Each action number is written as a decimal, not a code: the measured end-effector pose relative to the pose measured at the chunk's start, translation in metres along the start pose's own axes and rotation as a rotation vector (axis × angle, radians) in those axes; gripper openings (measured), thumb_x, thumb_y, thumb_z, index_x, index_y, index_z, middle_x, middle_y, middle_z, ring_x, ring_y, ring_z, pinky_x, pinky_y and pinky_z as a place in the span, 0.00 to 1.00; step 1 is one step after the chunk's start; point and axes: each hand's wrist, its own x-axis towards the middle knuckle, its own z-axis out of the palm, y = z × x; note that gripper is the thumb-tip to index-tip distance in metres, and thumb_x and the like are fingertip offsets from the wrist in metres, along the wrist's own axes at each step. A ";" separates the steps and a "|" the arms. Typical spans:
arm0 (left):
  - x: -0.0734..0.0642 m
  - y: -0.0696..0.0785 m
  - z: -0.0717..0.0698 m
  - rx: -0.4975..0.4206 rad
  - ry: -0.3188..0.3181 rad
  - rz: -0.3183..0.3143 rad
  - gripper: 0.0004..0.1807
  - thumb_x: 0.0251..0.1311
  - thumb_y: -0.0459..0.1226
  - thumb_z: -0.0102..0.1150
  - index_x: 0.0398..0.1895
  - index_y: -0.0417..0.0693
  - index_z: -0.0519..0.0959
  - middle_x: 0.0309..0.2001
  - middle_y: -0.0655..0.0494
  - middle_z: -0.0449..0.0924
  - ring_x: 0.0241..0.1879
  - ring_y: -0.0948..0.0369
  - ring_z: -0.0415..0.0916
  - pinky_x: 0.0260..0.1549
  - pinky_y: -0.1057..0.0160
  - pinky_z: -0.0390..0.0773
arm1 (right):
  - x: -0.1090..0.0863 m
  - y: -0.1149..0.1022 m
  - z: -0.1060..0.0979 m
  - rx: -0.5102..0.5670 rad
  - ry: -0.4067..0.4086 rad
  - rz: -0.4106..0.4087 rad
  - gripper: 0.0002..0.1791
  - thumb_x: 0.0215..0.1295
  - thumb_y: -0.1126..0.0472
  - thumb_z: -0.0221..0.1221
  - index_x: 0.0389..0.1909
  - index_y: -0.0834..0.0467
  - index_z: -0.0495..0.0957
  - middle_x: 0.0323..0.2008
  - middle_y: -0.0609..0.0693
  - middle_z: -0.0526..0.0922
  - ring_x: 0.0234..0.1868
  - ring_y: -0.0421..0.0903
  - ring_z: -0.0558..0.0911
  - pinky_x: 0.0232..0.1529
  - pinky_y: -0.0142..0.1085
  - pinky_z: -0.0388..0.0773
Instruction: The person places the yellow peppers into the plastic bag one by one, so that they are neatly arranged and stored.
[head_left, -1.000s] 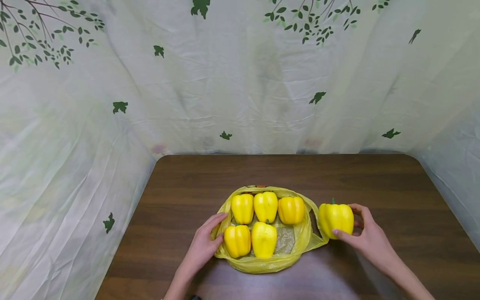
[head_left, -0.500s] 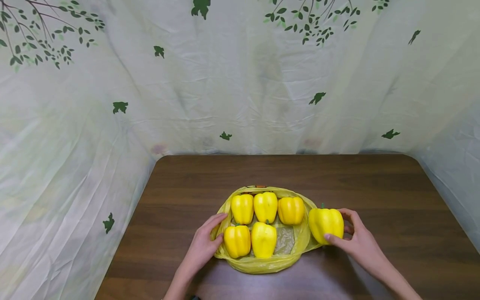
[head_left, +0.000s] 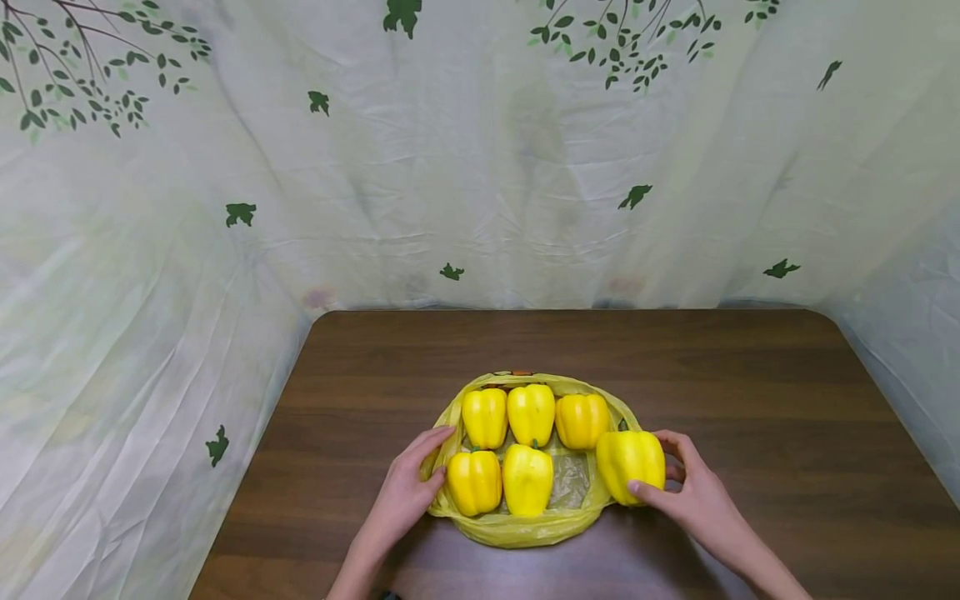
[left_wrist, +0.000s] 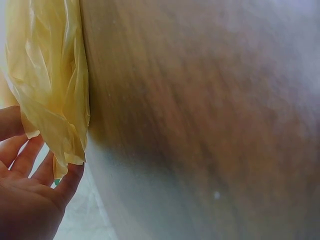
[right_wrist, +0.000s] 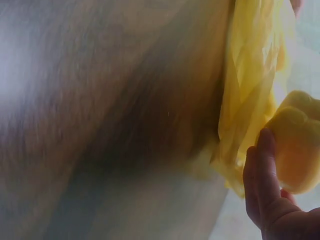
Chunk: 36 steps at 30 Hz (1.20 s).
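Observation:
A yellow plastic bag (head_left: 525,531) lies spread wide on the table, its rim rolled into a ring. Inside it, three yellow bell peppers (head_left: 532,415) sit in a back row and two more (head_left: 528,481) in front at the left. My left hand (head_left: 411,475) grips the bag's left rim; in the left wrist view the thumb and fingers hold the crumpled plastic (left_wrist: 50,85). My right hand (head_left: 693,487) holds another yellow bell pepper (head_left: 631,467) by its right side, over the bag's right rim. This pepper hides part of that rim and the handle.
The brown wooden table (head_left: 375,350) extends around the bag on all sides. A pale curtain (head_left: 480,167) with leaf prints hangs behind it and at both sides. A small dark object (head_left: 390,595) shows at the bottom edge, too cut off to identify.
My right hand has carried its bell pepper leftward and slightly toward me, from beyond the bag's right handle to over the rim. The left hand and the bag's peppers stay put.

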 end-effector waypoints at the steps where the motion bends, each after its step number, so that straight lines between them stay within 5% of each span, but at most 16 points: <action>1: 0.000 0.000 0.000 0.001 0.000 0.000 0.29 0.53 0.21 0.64 0.61 0.44 0.78 0.61 0.54 0.75 0.63 0.53 0.70 0.63 0.50 0.66 | 0.000 0.000 0.002 0.008 -0.002 0.003 0.47 0.55 0.43 0.70 0.68 0.55 0.56 0.66 0.62 0.64 0.57 0.57 0.76 0.41 0.34 0.81; 36: -0.001 0.001 0.000 -0.017 -0.005 -0.022 0.30 0.52 0.21 0.64 0.61 0.44 0.78 0.62 0.54 0.74 0.63 0.52 0.69 0.63 0.49 0.66 | -0.001 -0.018 0.035 -0.158 0.018 -0.031 0.50 0.43 0.36 0.73 0.65 0.53 0.65 0.50 0.51 0.77 0.42 0.46 0.77 0.38 0.33 0.78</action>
